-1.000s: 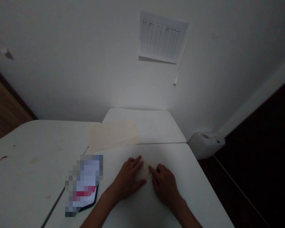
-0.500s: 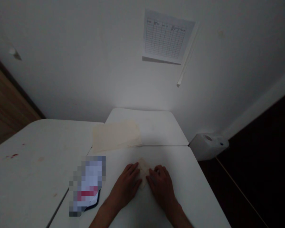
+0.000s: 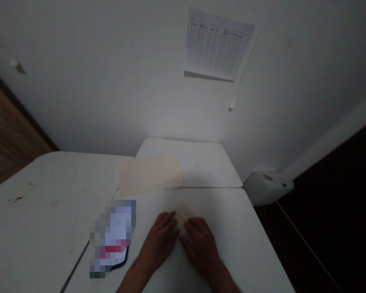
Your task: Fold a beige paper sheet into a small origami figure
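Change noted: your left hand and right hand have drawn closer together around the small folded piece of cream paper. The right hand now sits lower in view, with its wrist blurred by motion.

State of hands: both lie palm down, fingers gathered rather than fanned, with a narrow gap between them. The paper lies at that gap, its upper corner showing above your fingers and its lower part hidden. Your fingertips meet it from both sides. You cannot tell from this view whether either hand pinches it or only presses on it.

Position: the piece is on the near tabletop, well in from the side edges and nearer the far seam than your body.

Edges and room: to your left, just beside the left hand, lies a pixelated object, red and pale with a dark edge, its kind unreadable. To your right, bare tabletop runs out to the edge. Ahead, a stack of cream paper sheets lies across the seam, reaching onto the far tabletop. Beyond the right edge, a white plastic container stands clear of your hands. Past that edge, the dark floor drops away.
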`<state>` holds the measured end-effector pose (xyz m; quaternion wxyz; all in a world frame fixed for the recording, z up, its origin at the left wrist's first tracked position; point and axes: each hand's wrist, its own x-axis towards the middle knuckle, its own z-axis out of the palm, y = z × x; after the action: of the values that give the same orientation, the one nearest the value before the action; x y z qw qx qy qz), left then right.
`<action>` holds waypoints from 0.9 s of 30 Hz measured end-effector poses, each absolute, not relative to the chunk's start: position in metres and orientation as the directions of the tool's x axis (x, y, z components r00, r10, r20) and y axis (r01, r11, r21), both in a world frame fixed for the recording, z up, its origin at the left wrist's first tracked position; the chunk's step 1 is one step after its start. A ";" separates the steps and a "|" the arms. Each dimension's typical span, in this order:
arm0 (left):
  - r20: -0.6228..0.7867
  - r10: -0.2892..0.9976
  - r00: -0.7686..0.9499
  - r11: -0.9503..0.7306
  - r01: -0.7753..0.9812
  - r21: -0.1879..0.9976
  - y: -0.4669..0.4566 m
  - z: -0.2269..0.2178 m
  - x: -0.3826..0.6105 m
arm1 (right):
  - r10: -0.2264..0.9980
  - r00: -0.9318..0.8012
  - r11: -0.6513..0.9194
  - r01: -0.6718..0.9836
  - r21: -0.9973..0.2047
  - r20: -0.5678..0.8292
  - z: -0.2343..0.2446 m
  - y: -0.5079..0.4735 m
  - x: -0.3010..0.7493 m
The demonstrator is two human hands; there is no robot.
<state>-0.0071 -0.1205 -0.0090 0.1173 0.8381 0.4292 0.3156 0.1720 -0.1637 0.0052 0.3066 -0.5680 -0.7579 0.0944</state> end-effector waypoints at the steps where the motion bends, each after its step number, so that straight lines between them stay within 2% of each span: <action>1: 0.431 0.798 0.421 -0.597 0.650 0.471 -0.121 -0.009 -0.008 | 0.922 -0.166 0.332 0.807 -0.489 0.351 0.005 -0.164 0.172; 9: 0.478 0.779 0.405 -0.614 0.648 0.452 -0.127 -0.010 -0.013 | 0.927 -0.185 0.314 0.859 -0.404 0.325 0.011 -0.165 0.171; 14: 0.466 0.760 0.453 -0.637 0.660 0.398 -0.134 -0.012 -0.019 | 0.937 -0.199 0.302 0.875 -0.379 0.288 0.016 -0.165 0.168; 22: 0.415 0.710 0.569 -0.691 0.676 0.256 -0.148 -0.017 -0.032 | 0.938 -0.235 0.326 0.850 -0.413 0.256 0.018 -0.167 0.165; 27: 0.385 0.692 0.611 -0.709 0.677 0.199 -0.152 -0.007 -0.033 | 0.925 -0.320 0.375 0.860 -0.345 0.207 0.028 -0.163 0.167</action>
<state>-0.0333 -0.1517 -0.0073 0.0168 0.8974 0.3813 0.2215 0.1673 -0.1626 0.0283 0.1868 -0.5525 -0.8078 0.0858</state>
